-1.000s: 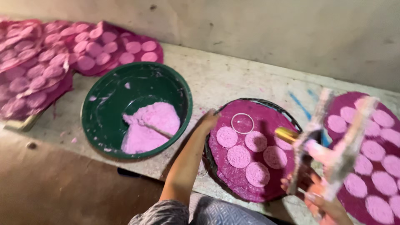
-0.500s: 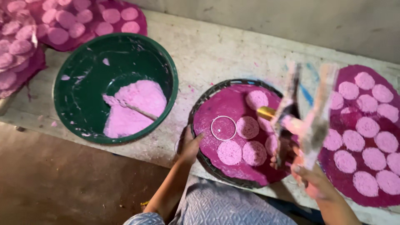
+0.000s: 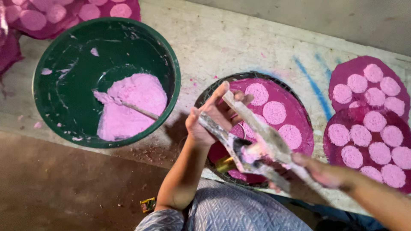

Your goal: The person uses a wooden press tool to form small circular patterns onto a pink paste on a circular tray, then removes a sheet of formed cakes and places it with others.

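1. Left hand [image 3: 209,122] half closed round the far ends of a paste-caked hinged wooden press [image 3: 252,141], over the near-left rim of the round tray [image 3: 252,76].
2. Right hand [image 3: 321,171] gripping the press's near handles; finger positions partly blurred.
3. Green basin [image 3: 51,55] far left, holding pale pink paste [image 3: 128,107] with a stick in it.
4. Tray lined with magenta cloth, bearing pale pink discs [image 3: 274,112].
5. More discs on cloth [image 3: 368,107] to the right.
6. Small crumpled wrapper [image 3: 148,204] on bare brown floor, near left.
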